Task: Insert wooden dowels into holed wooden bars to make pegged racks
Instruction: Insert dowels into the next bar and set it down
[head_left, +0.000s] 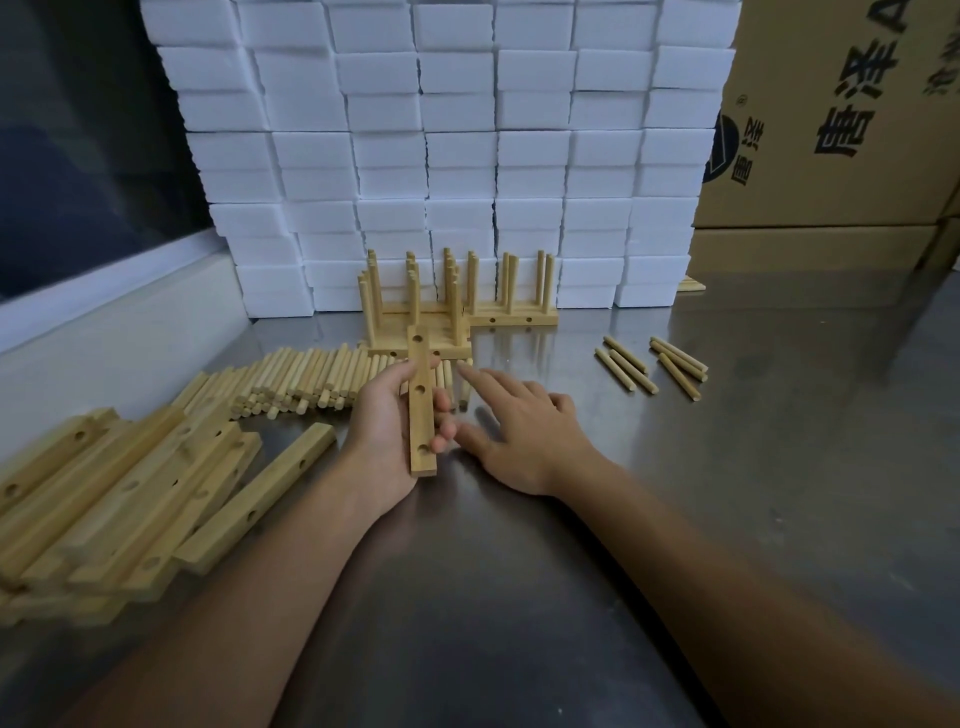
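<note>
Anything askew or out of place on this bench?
Nothing damaged. Only oddity: a handful of dowels lies scattered loose on the steel table, apart from the main dowel pile. The left hand holds an empty holed bar.

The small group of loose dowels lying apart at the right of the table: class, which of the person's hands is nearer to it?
Right. The right hand reaches open over the table, left of the loose dowels. The left hand lies farther left, holding a holed bar.
</note>
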